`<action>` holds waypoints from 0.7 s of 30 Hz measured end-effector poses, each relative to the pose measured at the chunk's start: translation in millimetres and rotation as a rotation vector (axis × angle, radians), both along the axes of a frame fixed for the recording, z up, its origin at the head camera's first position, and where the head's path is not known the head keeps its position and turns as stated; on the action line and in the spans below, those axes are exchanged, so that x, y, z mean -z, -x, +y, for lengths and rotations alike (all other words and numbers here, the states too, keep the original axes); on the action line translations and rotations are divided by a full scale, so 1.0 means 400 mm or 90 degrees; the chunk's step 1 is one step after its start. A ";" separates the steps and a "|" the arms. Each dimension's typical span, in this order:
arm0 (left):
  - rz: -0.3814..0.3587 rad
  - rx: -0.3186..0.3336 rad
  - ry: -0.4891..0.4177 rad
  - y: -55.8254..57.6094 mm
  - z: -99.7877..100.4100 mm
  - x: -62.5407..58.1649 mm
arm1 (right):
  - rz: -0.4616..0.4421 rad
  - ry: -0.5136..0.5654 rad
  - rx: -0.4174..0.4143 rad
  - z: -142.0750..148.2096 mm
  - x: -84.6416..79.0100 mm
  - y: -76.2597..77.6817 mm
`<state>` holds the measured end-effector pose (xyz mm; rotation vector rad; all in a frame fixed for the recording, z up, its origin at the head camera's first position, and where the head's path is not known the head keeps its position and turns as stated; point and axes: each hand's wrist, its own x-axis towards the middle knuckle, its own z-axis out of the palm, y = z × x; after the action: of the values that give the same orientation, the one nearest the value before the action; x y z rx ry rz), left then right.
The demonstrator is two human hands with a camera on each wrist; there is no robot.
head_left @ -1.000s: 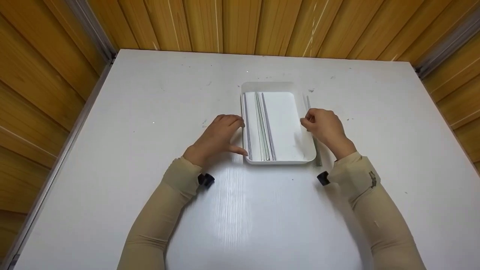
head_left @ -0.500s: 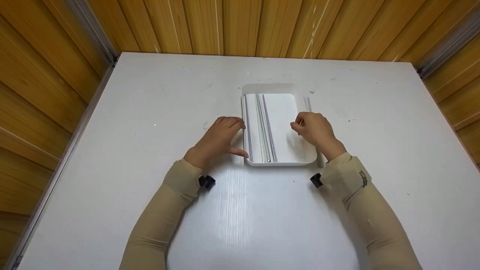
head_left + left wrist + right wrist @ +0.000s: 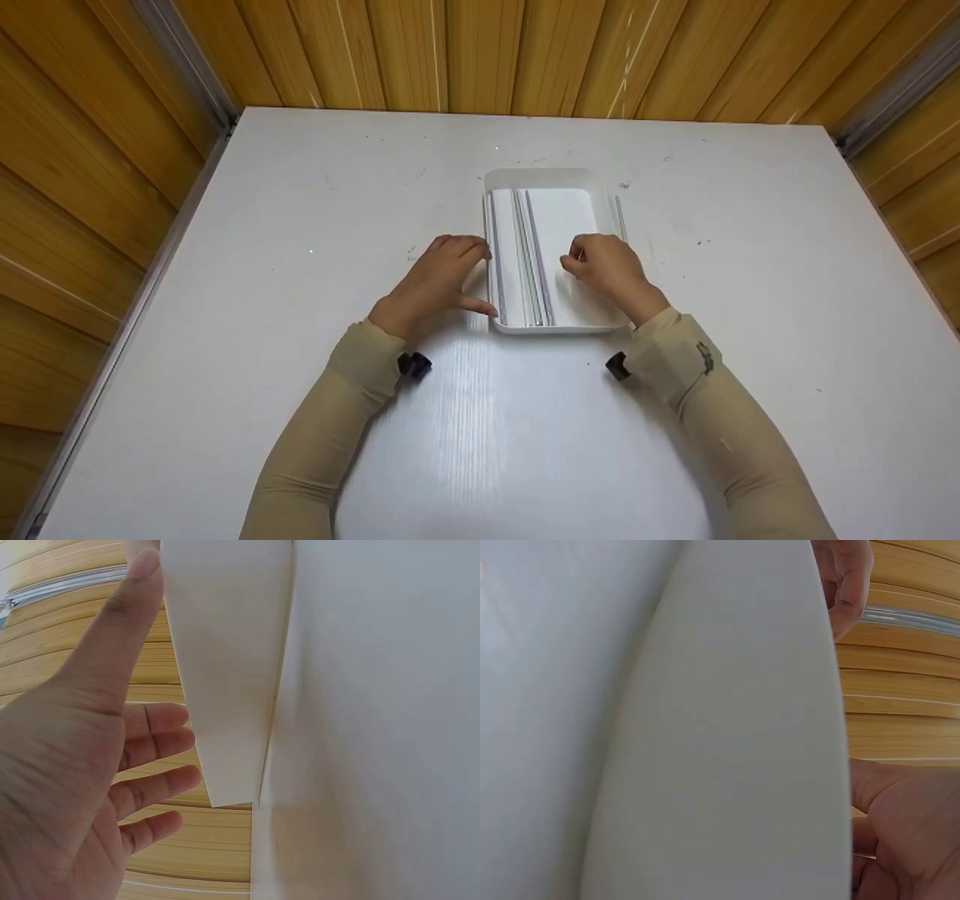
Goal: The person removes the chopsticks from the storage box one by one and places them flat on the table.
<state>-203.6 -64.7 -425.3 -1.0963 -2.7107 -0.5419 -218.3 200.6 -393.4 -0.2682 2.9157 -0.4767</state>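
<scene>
Tray (image 3: 559,330) on table (image 3: 450,450), thin sticks (image 3: 539,262) lengthwise inside, apparently to fit. Left hand (image 3: 440,276): grip loose, fingers at tray's left wall, likely steadying. Right hand (image 3: 611,266): curled over tray's right half; cannot tell if grasping anything.

Tray (image 3: 566,210) smooth, apparently plastic; table (image 3: 525,427) glossy.
</scene>
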 end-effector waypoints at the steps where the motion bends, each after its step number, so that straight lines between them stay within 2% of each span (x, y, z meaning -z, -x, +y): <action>1: 0.000 0.000 0.000 0.000 0.000 0.000 | -0.001 -0.002 -0.003 -0.005 0.002 0.000; 21: 0.013 -0.005 0.003 -0.003 -0.001 0.005 | -0.051 -0.008 -0.021 -0.060 0.042 0.000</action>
<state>-202.3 -64.9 -427.1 -1.0852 -2.6990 -0.5197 -218.2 176.7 -410.1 -0.2882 2.8311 -0.4525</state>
